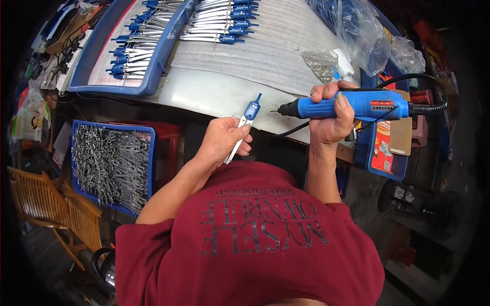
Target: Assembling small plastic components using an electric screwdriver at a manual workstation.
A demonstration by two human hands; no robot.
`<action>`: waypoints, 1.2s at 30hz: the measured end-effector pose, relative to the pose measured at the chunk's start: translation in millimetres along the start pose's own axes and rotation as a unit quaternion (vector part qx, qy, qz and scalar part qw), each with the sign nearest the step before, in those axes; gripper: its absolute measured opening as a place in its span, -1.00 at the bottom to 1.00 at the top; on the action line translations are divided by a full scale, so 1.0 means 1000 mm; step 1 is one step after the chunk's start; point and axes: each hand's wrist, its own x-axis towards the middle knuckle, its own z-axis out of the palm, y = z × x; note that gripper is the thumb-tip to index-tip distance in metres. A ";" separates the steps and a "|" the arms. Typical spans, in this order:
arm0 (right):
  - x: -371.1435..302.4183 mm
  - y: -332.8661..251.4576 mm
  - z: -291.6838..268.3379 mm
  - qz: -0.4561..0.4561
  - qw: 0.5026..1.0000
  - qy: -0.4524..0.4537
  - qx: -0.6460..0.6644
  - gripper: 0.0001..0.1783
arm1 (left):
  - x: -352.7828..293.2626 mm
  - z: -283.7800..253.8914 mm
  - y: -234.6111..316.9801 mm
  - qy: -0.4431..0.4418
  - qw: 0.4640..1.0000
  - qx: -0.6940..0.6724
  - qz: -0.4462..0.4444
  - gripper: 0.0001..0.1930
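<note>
Between the thumb and fingers of my left hand [224, 136] is a drawing compass [252, 109] with a blue head and pale metal legs. Its blue end points up and away, its legs down toward my shirt. My right hand [332, 116] is wrapped round a blue electric screwdriver [375, 104] lying sideways. The screwdriver's black nose and thin bit point left toward the compass head, with a gap between them. More blue-headed compasses [224, 38] lie in a row on the foam sheet beyond my hands.
At the far left, a blue tray [148, 89] holds several compasses. Lower left, a blue crate [152, 153] is full of metal parts. A bag of small screws [321, 64] lies on the foam-covered table [199, 94]. The screwdriver's black cable [439, 84] loops at right, above a blue bin [398, 171].
</note>
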 end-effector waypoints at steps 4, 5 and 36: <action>-0.001 0.002 0.000 -0.009 1.000 0.004 -0.012 -0.69 | 0.000 0.000 -0.007 0.002 0.999 0.011 -0.034 -0.84; -0.001 0.003 0.000 -0.011 1.000 0.006 -0.011 -0.69 | 0.001 0.000 -0.010 0.000 0.999 0.006 -0.031 -0.84; -0.008 0.010 0.027 0.016 0.996 -0.065 -0.056 -0.64 | 0.001 0.004 -0.013 0.001 0.999 0.036 -0.006 -0.87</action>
